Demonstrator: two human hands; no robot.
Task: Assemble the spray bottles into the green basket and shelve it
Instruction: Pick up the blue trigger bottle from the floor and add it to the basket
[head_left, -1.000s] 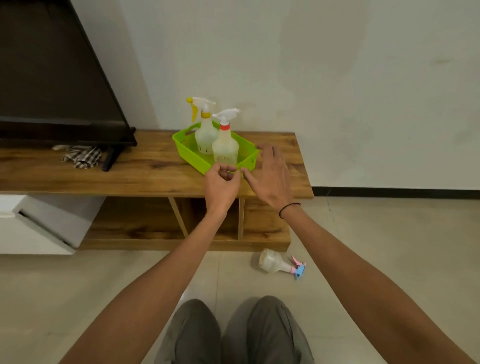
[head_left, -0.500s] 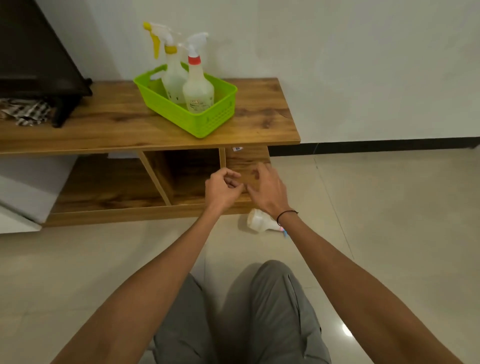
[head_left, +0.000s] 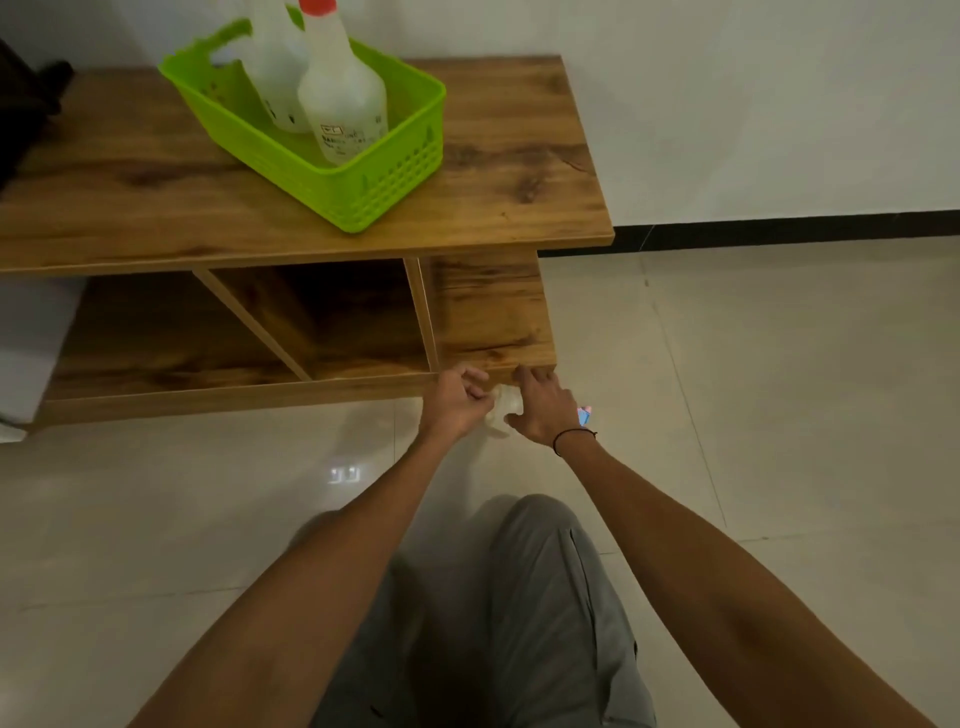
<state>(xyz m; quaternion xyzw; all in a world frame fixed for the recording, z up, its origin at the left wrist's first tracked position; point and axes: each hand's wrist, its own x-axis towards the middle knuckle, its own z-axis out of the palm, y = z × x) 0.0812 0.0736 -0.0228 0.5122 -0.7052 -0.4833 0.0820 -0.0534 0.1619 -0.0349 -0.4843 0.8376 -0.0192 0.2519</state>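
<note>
The green basket (head_left: 363, 197) stands on the wooden cabinet top (head_left: 519, 171) with two whitish spray bottles upright in it: one with a red collar (head_left: 343, 109) and one behind it (head_left: 275, 67). A third spray bottle (head_left: 505, 410) lies on the floor by the cabinet's right front corner, its pink and blue trigger (head_left: 584, 415) showing past my wrist. My right hand (head_left: 545, 408) lies over this bottle, thumb curled round its near side. My left hand (head_left: 457, 402) hovers just left of it, fingers curled, holding nothing.
Under the top, the cabinet has open shelf compartments (head_left: 322, 322) split by a slanted divider. A dark TV stand foot (head_left: 31, 109) sits at the far left of the top. White wall and black skirting (head_left: 779, 228) lie behind, and my grey-trousered knees (head_left: 509, 623) are below.
Both hands dropped from the basket's front rim to floor level. My right hand now covers the fallen bottle. The view tilted down, so the basket sits higher in frame.
</note>
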